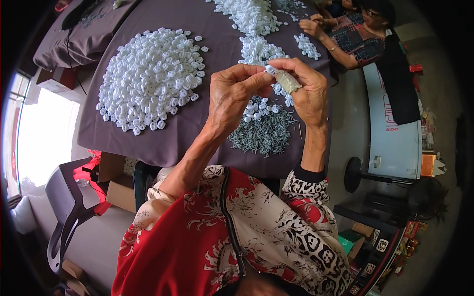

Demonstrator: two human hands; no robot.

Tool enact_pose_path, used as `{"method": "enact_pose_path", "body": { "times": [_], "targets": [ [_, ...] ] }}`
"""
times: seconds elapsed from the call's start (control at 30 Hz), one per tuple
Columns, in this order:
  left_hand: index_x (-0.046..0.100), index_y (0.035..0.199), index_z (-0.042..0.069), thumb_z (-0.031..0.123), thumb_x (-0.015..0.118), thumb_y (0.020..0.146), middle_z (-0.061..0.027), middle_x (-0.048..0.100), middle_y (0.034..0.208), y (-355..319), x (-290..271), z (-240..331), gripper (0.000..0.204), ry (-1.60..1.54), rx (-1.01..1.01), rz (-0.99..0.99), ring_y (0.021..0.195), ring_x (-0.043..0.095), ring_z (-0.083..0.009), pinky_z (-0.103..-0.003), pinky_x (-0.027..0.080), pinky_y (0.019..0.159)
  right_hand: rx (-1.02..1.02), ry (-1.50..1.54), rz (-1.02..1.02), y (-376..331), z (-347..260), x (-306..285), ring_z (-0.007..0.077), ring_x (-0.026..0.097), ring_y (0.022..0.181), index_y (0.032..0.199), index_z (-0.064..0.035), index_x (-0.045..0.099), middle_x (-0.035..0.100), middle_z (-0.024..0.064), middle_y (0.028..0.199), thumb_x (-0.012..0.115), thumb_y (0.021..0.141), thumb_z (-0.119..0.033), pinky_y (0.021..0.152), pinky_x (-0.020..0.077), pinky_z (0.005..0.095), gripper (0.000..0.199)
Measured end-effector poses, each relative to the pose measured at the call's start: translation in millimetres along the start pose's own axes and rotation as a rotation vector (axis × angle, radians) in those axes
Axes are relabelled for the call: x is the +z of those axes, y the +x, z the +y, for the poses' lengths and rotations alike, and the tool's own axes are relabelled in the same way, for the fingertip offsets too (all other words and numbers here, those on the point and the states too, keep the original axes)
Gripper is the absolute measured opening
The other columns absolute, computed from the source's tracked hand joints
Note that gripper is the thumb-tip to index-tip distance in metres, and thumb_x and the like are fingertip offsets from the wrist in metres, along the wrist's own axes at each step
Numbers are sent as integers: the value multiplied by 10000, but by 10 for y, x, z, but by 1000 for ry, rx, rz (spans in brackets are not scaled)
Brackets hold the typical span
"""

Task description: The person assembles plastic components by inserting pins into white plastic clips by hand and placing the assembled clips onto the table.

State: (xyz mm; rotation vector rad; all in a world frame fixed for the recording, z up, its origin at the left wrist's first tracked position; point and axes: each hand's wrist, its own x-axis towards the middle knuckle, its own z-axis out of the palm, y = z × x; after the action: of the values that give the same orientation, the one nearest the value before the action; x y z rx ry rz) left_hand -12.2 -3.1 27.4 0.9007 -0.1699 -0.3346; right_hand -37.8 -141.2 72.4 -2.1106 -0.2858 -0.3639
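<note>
Over the table, my left hand [232, 93] and my right hand [308, 93] meet with their fingertips closed on a small white plastic piece [270, 70]. A pale, worn wrapping [287, 82] lies at my right thumb and seems to cover it. Just below the hands, a few white pieces [256, 109] rest at the top of a heap of small dark grey pins [264, 133]. A large mound of the same white pieces [150, 79] spreads to the left of my left hand. Whether a pin sits in the held piece is too small to tell.
More white pieces [252, 17] form a long pile toward the far side of the brown-covered table [197, 143]. A co-worker [358, 37] sits at the far right, hands beside a small group of pieces [307, 47]. A dark chair [69, 207] and cardboard box [121, 190] stand at left.
</note>
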Motion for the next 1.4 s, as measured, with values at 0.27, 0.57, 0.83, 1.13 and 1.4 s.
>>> {"method": "enact_pose_path", "body": {
  "times": [0.27,0.57,0.83,1.13,1.4],
  "targets": [
    [611,855,-50,145,622,789,-107,624,766,52,-35,-54,206,-59,-93,-80,660,602,-146,-267,508,634,-16,-19,-20,-18,111,-53,87,563,771,954,-2,610,611,29,839,503,749,63,699,444,198,240],
    [591,873,-32,169,609,800,-110,614,808,143,-116,-244,215,-177,-199,-51,694,604,-165,-278,510,654,-92,-326,10,-83,164,40,160,584,729,1003,-21,571,603,75,822,621,689,-4,652,463,264,318],
    [583,881,-26,191,605,807,-82,599,768,195,-140,-300,230,-225,-272,-54,688,594,-154,-287,509,666,-293,-617,35,-107,337,49,275,570,775,972,-15,565,603,107,876,649,637,-5,667,463,345,345],
    [601,839,-36,169,609,794,-76,592,741,250,-156,-332,211,-73,-287,-60,656,579,-144,-272,501,651,-274,-645,-25,-119,396,48,285,563,827,977,2,557,601,121,892,632,615,26,699,463,349,371],
    [600,843,-37,179,625,781,-69,584,763,233,-126,-403,225,-89,-220,-10,656,563,-130,-248,477,639,-231,-645,-51,-123,413,57,296,558,871,999,9,540,596,134,920,592,592,66,745,458,355,415]
  ]
}}
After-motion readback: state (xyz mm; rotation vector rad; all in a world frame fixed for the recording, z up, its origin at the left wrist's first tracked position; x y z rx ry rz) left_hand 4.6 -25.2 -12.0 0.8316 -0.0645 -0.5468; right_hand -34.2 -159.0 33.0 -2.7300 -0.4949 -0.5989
